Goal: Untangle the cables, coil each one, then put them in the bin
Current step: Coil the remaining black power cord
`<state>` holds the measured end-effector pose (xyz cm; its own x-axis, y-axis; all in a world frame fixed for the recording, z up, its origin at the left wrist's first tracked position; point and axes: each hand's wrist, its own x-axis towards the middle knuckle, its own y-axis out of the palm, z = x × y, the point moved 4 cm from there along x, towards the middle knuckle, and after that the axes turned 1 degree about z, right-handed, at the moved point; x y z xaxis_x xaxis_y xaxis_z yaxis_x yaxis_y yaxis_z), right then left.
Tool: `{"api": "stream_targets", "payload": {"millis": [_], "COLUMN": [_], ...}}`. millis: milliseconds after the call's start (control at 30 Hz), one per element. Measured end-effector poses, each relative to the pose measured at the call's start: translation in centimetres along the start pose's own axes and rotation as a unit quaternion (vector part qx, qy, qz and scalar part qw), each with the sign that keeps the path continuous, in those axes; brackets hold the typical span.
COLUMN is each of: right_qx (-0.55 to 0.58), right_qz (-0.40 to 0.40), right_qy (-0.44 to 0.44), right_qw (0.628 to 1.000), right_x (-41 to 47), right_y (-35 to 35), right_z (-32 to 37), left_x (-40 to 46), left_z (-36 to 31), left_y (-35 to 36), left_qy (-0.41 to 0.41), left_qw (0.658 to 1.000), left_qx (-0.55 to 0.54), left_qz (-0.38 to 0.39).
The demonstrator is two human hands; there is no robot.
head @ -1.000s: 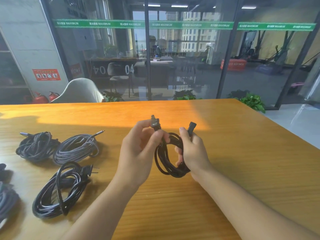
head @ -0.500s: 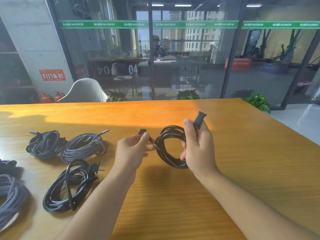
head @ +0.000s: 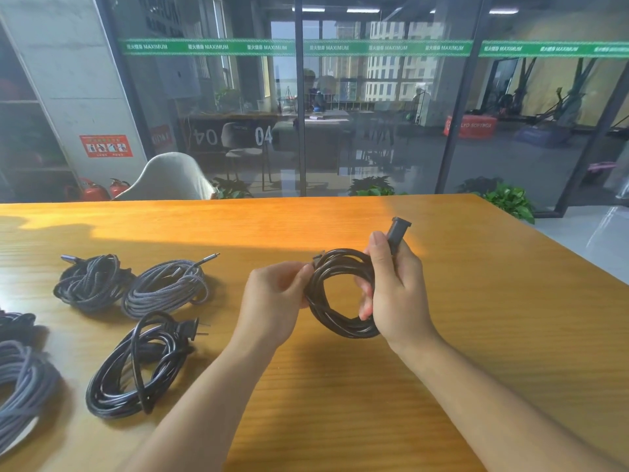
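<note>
- black cord, coiled into a small ring [head: 335, 294], hangs in the air between your two hands, above the wooden table [head: 476, 318].
- your right hand [head: 396, 294] has its fingers [head: 366, 301] curled through the middle of the ring, clamping the right side of the loops against the palm, with the thumb [head: 379, 250] lying up along the block-shaped end plug [head: 398, 233], which sticks up past your fist.
- your left hand [head: 275, 301] is closed too, thumb and fingertips pinching the left edge of the same ring just under the small second connector [head: 318, 257] that pokes up at the top of the loops.
- you are holding the ring roughly upright, its opening turned toward you.
- on the table to your left, well apart from your hands, lie other coiled cables: a dark braided coil [head: 92, 284], a grey braided coil [head: 166, 287] just beside it, and nearer you a black power cord with a two-pin plug [head: 136, 366].
- at the far left edge two more bundles are cut off by the frame, a dark one [head: 17, 327] and a grey one [head: 20, 393].
- no bin shows anywhere you are looking, so what it holds cannot be told.
</note>
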<state>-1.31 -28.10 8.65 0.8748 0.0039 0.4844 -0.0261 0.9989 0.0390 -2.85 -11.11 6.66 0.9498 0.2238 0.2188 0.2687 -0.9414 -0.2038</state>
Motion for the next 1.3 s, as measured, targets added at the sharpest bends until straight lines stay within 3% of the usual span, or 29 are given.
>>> {"api": "stream_targets", "payload": {"millis": [133, 267, 500, 700, 867, 1067, 1200, 1300], "right_qx": [-0.035, -0.086, -0.023, 0.024, 0.1, -0.044, -0.247, -0.321], "right_qz": [-0.055, -0.108, -0.074, -0.022, -0.012, 0.034, 0.03, 0.009], "right_qy": [0.005, -0.014, 0.217, 0.28, 0.312, 0.34, 0.219, 0.17], "right_qw": [0.998, 0.99, 0.973, 0.959, 0.945, 0.939, 0.943, 0.932], "right_x": [0.5, 1.1, 2.5, 2.2, 2.0, 1.5, 2.5, 2.4], "right_y": [-0.9, -1.9, -2.8, -1.9, -1.4, -2.0, -3.3, -3.3], "right_z": [-0.6, -1.2, -5.2, -5.6, -5.1, -5.6, -4.4, -3.7], "left_x": [-0.9, -1.6, -2.0, -1.4, -1.1, -1.3, -1.4, -1.7], "left_z": [-1.0, -1.0, -1.7, -1.5, -1.8, -2.3, -2.3, -2.4], "left_y": [1.2, 2.4, 3.0, 1.9, 1.4, 1.4, 1.5, 2.0], "left_qy": [-0.023, 0.04, 0.021, 0.023, 0.071, 0.052, 0.034, 0.028], "left_qw": [0.994, 0.981, 0.971, 0.975, 0.968, 0.953, 0.953, 0.952], "left_qx": [-0.018, 0.021, -0.152, -0.187, -0.2, -0.239, -0.241, -0.242], "left_qz": [0.108, 0.19, 0.183, 0.115, 0.132, 0.177, 0.178, 0.184]}}
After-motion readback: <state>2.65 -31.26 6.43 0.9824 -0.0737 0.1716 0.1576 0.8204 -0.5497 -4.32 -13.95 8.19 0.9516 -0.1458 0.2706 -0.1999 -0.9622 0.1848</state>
